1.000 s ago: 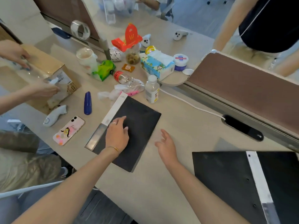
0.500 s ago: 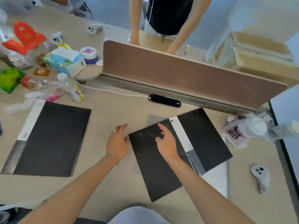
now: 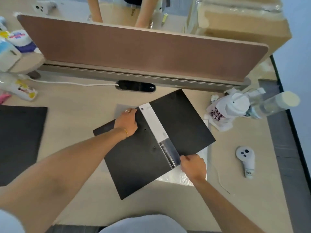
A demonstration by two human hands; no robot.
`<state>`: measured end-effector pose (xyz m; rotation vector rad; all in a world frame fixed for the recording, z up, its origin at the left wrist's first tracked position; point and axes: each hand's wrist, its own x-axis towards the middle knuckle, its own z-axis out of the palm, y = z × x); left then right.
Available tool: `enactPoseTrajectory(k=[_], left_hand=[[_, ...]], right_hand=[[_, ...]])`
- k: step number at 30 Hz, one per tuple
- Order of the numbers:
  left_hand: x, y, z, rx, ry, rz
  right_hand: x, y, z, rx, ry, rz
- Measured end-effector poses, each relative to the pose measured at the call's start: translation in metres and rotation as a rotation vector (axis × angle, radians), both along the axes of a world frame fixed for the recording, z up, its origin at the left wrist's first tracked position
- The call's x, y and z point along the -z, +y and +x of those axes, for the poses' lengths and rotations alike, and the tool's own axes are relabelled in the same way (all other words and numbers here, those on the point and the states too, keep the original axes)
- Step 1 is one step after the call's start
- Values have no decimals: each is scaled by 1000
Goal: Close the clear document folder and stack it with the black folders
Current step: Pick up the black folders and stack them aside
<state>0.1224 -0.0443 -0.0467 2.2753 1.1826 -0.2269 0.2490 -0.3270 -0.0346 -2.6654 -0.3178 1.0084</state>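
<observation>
Two hands work the open folder (image 3: 176,121) lying mid-desk: the left hand (image 3: 126,121) grips its far left edge, the right hand (image 3: 193,166) pinches the near spine end, so closing seems underway, then carrying it to the black folder (image 3: 20,140) at the desk's left edge.

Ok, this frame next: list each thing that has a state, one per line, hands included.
open folder: lying open flat on the desk, spine up
second black folder: closed, flat on the desk at the left
left hand: fingers curled over the open folder's far left edge
right hand: pinching the near end of the spine
plastic bottle: lying on its side, cap on
</observation>
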Motion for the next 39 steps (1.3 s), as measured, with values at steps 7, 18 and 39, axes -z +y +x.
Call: enactPoseTrajectory(k=[7, 18, 39], left_hand=[[7, 10, 31, -126, -38, -74], [-39, 26, 6, -198, -155, -22], [-111, -14, -84, -1114, -793, -664]], right_hand=[[30, -11, 9, 547, 459, 230], [8, 5, -27, 800, 753, 702], [-113, 100, -96, 484, 1221, 972]])
